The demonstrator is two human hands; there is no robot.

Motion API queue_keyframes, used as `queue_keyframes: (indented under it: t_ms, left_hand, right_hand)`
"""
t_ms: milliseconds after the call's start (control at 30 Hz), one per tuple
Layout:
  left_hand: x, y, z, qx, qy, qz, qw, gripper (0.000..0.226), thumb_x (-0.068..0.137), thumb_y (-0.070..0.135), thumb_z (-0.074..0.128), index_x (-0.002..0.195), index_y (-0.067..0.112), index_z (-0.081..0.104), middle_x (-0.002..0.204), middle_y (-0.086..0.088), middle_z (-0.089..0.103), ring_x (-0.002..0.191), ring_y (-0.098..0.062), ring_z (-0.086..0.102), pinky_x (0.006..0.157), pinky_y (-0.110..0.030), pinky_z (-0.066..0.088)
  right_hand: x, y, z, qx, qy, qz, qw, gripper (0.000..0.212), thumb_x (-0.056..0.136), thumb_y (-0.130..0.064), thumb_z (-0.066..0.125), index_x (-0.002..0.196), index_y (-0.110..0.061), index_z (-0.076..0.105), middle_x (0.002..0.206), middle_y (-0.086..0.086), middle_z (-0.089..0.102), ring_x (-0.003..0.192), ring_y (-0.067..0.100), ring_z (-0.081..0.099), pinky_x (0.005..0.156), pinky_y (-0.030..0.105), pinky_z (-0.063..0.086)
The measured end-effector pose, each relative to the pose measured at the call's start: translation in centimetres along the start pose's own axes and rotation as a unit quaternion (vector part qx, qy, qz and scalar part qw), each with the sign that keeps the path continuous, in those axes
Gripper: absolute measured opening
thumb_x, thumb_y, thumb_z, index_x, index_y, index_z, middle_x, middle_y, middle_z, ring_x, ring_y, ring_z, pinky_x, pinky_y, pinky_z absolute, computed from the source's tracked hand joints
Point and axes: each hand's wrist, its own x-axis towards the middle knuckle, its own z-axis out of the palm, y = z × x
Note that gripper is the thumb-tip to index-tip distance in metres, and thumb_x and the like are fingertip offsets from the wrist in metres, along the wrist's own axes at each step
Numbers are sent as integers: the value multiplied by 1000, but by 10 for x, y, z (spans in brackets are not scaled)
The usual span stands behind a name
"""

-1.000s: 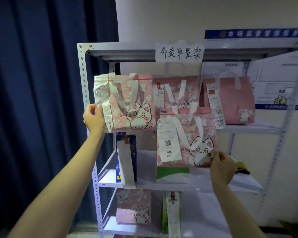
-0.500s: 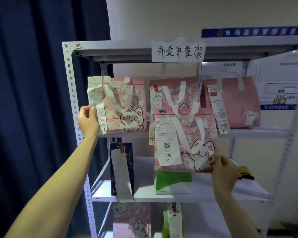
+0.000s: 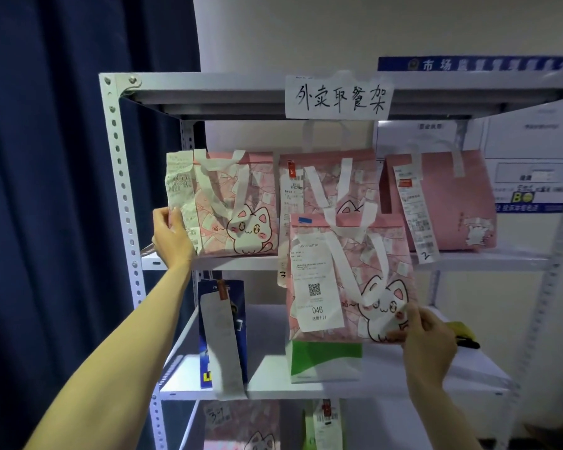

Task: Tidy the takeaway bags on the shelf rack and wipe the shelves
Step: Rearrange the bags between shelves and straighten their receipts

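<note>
The pink cat-print takeaway bag with the long white receipt marked 046 hangs in the air in front of the rack, its top edge overlapping the lip of the upper white metal shelf and its base level with the gap above the middle shelf. It stands upright, long axis vertical, and is held only at its lower right corner, where the right hand pinches the fabric between thumb and curled fingers. The bag therefore lies up and to the left of those fingers, so I judge that any placing must lift it that way onto the upper shelf.

There, a second pink cat-print bag with a crumpled receipt on its left side sits on the upper shelf; the left hand grips its left edge, fingers wrapped round the side. Behind the held bag stands a third pink patterned bag, and farther right a plain pink bag.
</note>
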Motion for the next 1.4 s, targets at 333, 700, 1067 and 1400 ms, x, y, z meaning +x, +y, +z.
queue_keyframes:
  t_ms: [333, 700, 1067, 1400]
  left_hand:
    - [4, -10, 14, 24, -6, -3, 1000, 34, 105, 53, 36, 102, 22, 49, 91, -3, 64, 82, -20, 57, 66, -36, 41]
    - [-10, -22, 10, 13, 31, -25, 999, 44, 100, 59, 42, 122, 21, 46, 116, -2, 60, 104, -18, 55, 87, -43, 51]
    - [-139, 26, -50, -35, -64, -25, 997, 20, 103, 41, 48, 111, 26, 57, 110, 6, 62, 105, -13, 59, 95, -48, 53]
    - [-320, 87, -122, -124, -267, -129, 947, 14, 100, 31, 62, 113, 24, 61, 112, -3, 71, 104, -21, 70, 88, -38, 61]
  right_hand:
    - [-4, 3, 9, -20, 6, 4, 1000, 28, 102, -33, 57, 79, -24, 72, 73, -3, 68, 70, 24, 66, 67, 48, 58]
    - [-11, 8, 17, 21, 7, 33, 999, 24, 99, -31, 61, 85, -22, 78, 75, -4, 73, 63, 10, 68, 65, 51, 62]
    - [-46, 16, -24, 12, -4, 45, 999, 31, 97, -45, 58, 87, -22, 76, 79, 2, 72, 78, 27, 68, 70, 51, 59]
    - [-104, 38, -130, -2, -60, 54, 997, 29, 103, -31, 56, 82, -17, 72, 77, 5, 69, 75, 25, 63, 57, 29, 40]
